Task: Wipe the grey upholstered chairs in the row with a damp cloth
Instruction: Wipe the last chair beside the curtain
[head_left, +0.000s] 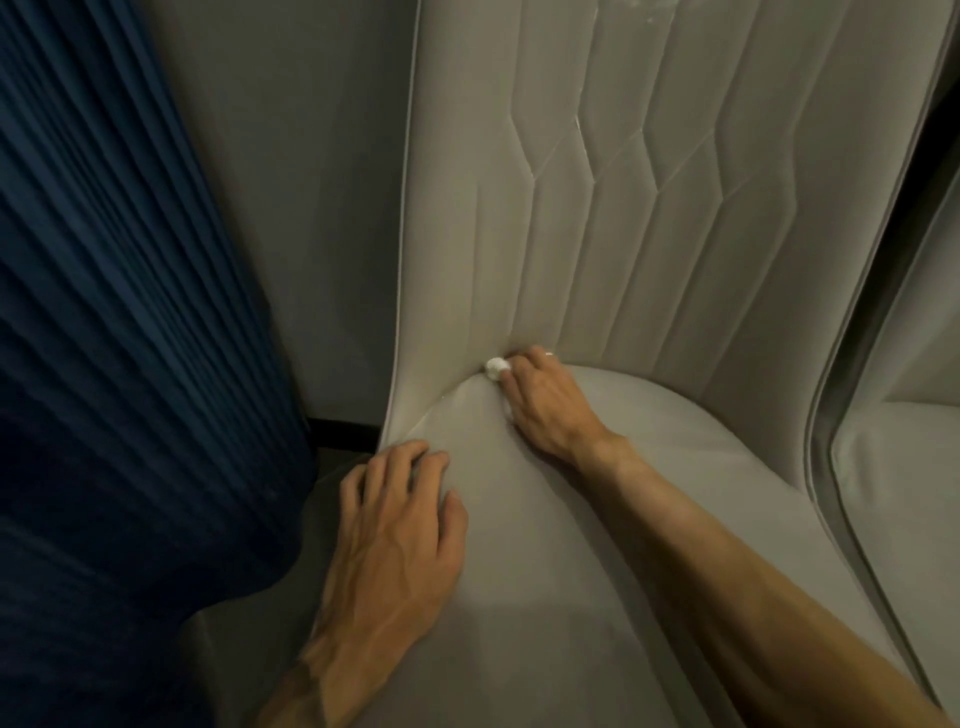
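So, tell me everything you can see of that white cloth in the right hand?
The cloth is a small, white, crumpled wad. Most of it is hidden in the right hand, which grips it, so only one end shows. It is pushed into the crease where seat meets back on the grey chair, at the seat's back corner. Whether it is damp cannot be told.

cloth (495, 367) mostly hidden, neighbouring chair (904, 467) cropped

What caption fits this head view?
Right hand presses a small white cloth into the crease of a grey chair; left hand rests on its seat.
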